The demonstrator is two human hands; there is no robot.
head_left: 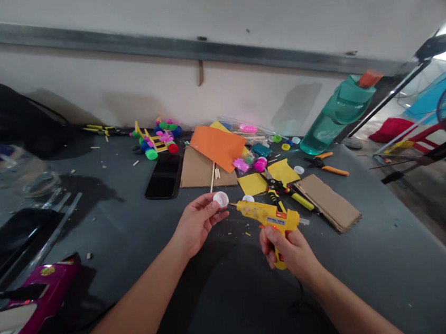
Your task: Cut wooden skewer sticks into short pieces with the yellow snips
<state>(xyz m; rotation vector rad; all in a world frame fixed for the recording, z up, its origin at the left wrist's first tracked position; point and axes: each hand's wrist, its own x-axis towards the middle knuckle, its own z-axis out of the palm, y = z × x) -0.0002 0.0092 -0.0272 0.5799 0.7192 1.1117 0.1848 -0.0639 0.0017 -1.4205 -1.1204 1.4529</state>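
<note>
Between the thumb and fingers of my left hand (199,220) is a white bottle cap (220,199), its hollow side turned toward me. A thin wooden stick (212,177) shows just behind that hand; whether the hand holds it I cannot tell. My right hand (285,245) grips a yellow hot glue gun (265,213) by its handle. The gun's nozzle points left, close to the cap's rim. A clear glue stick pokes out of the gun's back end. Behind the gun lies another white cap (248,199), partly hidden.
Orange paper (218,145) and cardboard (191,170) lie ahead, beside a black phone (163,176). Yellow-handled scissors (275,185), orange-handled pliers (332,168) and folded cardboard (328,201) are to the right. A teal bottle (333,118) leans near the wall. A magenta power strip (34,309) sits at left.
</note>
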